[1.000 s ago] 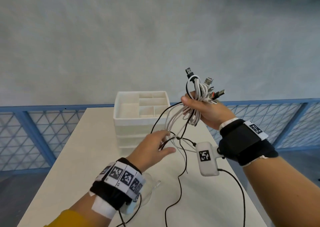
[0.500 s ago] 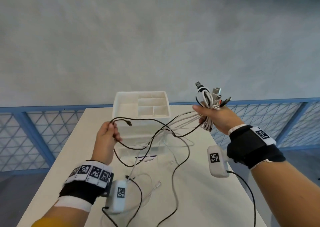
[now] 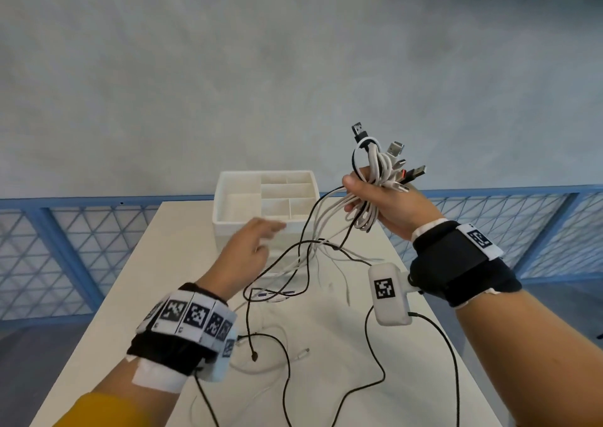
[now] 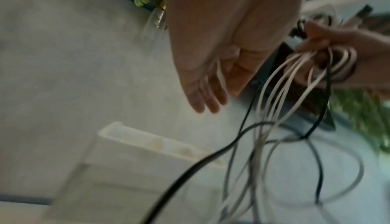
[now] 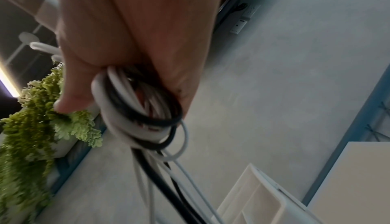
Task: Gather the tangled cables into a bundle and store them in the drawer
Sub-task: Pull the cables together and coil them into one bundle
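My right hand (image 3: 385, 208) is raised above the table and grips a bundle of white and black cables (image 3: 375, 178), USB plugs sticking up out of the fist. In the right wrist view the cable loops (image 5: 139, 111) sit inside the curled fingers. Loose cable ends (image 3: 293, 263) hang from the bundle down to the table. My left hand (image 3: 251, 250) hovers with straight fingers beside the hanging strands, in front of the white drawer unit (image 3: 228, 231), holding nothing. The left wrist view shows that hand (image 4: 211, 81) with fingers extended next to the strands (image 4: 274, 102).
The white drawer unit has an open divided tray (image 3: 277, 195) on top and stands at the far end of the white table (image 3: 359, 345). Black and white cable tails (image 3: 284, 361) lie on the table. A blue mesh fence (image 3: 65, 247) runs behind; hanging plants (image 5: 31, 119) are nearby.
My left hand let go of the black cable end it held out to the left and swung back toward the hanging strands. The right hand rose a little with the bundle.
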Tool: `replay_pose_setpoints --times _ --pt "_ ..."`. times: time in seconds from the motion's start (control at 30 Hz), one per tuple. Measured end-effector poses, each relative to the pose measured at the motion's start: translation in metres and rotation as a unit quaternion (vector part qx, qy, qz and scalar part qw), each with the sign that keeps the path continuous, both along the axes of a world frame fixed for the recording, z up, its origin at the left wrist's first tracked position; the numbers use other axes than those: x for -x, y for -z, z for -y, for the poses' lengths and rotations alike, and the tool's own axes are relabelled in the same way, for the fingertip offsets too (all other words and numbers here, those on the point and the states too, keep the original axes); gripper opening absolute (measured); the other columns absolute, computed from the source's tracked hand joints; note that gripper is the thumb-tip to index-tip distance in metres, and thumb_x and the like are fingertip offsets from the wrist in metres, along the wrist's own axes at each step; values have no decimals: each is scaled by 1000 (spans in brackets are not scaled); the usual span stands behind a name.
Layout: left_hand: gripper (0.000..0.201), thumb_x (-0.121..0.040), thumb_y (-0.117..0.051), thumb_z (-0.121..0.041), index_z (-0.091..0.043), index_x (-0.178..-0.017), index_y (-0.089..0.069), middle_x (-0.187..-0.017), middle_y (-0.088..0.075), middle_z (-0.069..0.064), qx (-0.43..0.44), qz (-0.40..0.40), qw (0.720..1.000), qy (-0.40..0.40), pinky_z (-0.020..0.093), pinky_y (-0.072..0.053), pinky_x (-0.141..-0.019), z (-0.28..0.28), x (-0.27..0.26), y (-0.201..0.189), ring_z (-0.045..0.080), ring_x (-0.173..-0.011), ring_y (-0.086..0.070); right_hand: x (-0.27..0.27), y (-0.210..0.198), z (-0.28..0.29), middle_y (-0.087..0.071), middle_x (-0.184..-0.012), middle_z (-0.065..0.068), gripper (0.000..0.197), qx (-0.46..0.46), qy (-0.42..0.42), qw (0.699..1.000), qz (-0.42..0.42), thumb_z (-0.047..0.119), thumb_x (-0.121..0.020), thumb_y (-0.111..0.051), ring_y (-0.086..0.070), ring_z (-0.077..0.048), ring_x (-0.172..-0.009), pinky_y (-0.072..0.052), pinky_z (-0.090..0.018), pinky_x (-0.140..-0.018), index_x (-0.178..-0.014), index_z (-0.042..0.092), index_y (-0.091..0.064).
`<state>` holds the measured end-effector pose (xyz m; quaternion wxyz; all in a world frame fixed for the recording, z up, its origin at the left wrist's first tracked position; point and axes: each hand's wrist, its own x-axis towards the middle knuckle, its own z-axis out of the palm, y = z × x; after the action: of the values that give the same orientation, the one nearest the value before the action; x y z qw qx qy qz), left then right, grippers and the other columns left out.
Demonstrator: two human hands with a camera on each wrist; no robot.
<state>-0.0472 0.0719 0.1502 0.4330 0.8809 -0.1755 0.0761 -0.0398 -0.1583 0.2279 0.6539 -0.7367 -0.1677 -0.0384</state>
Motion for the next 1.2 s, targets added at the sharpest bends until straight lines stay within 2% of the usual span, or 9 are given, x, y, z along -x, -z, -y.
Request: replay_pose_setpoints --times 0.13,0.27,0.37,0.43,0.53,0.67,0.83,0.93,1.2 --pt "65 -75 -72 -31 -31 -132 -39 -124 -51 -13 72 -27 991 113 23 -35 -103 31 -7 -30 1 -119 -45 3 -8 -9 -55 -60 11 19 46 -59 997 27 27 -79 -63 -55 -8 -62 -47 -28 -68 -66 17 -54" --pt "10 -75 -71 -20 -18 -83 -66 -77 -61 2 123 -68 984 107 33 -45 -78 32 -24 -20 15 -75 -55 -1 -9 -1 -59 -66 13 27 87 8 994 71 49 -74 -65 -57 -6 -70 -44 -28 -75 -68 24 -58" --pt "6 -78 -69 -20 -18 -73 -67 -66 -60 -6 102 -70 989 86 23 -39 -69 19 -25 -2 8 -66 -50 -3 -2 7 -72 -95 -3 46 56 -8 998 40 68 -69 -60 -64 -20 -98 -49 -37 -91 -76 23 -68" --pt "13 -79 -68 -21 -28 -68 -66 -59 -61 -17 96 -52 992 62 11 -38 -65 13 -20 8 -4 -60 -50 -1 5 2 -71 -82 -6 50 2 -74 997 0 55 -82 -51 -67 -18 -88 -50 -30 -92 -66 9 -60" --pt "4 -81 -66 -25 -23 -79 -68 -68 -53 -10 22 -24 999 -30 13 -36 -61 2 -19 26 3 -64 -49 2 7 -10 -43 -47 2 47 -93 -79 993 -3 34 -93 -41 -50 -12 -50 -54 -29 -82 -53 11 -43" --pt "8 -81 -66 -28 -31 -87 -63 -82 -47 -4 -101 -116 988 -5 17 -36 -63 -17 -13 41 20 -80 -53 6 -9 -10 -28 -40 6 43 -175 -72 982 -12 38 -88 -45 -31 -9 -38 -50 -24 -54 -52 17 -35" --pt "35 -85 -49 -1 -30 -102 -57 -114 -57 -1 97 -174 976 85 21 -43 -82 -4 -7 6 13 -102 -54 3 -10 -24 -29 -41 5 38 -136 -103 985 -12 29 -91 -46 -29 -10 -36 -43 -25 -46 -56 18 -41" --pt "31 -89 -40 -2 -21 -95 -65 -100 -67 -2 231 -194 937 178 25 -46 -87 29 -9 -18 14 -97 -61 6 -7 -36 -31 -41 3 39 -106 -129 986 -14 29 -90 -45 -36 -12 -37 -47 -27 -50 -52 17 -43" --pt "37 -89 -44 -48 -17 -76 -61 -63 -58 -7 -126 -421 867 233 21 -33 -54 73 -23 -6 8 -55 -42 19 -9 -23 -32 -40 4 41 -61 -200 978 -19 36 -85 -60 -32 -11 -34 -44 -25 -48 -56 16 -40"
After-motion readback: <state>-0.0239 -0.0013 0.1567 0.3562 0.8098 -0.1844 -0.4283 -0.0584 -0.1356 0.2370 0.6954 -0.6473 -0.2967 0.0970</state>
